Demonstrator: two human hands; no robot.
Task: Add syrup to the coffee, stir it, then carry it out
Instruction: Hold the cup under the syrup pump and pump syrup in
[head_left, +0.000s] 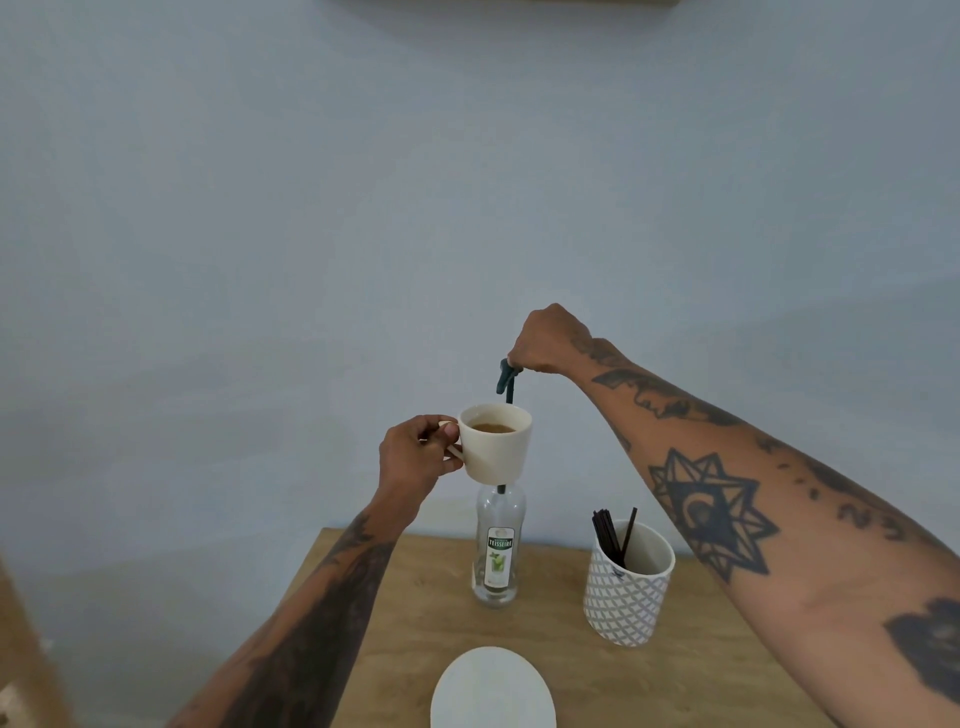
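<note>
Nearest me, at six o'clock, sits a white saucer (492, 688) on the wooden table (415, 613). My left hand (415, 460) pinches the cup (497, 441) by its handle, holding the coffee beneath the pump spout (505, 375). My right hand (548, 340) is closed over the pump atop the syrup bottle (500, 551). I'd press slowly, cup level, spout inside the rim. Stirrers (613, 532) wait in the patterned holder (626, 587) at three o'clock.
</note>
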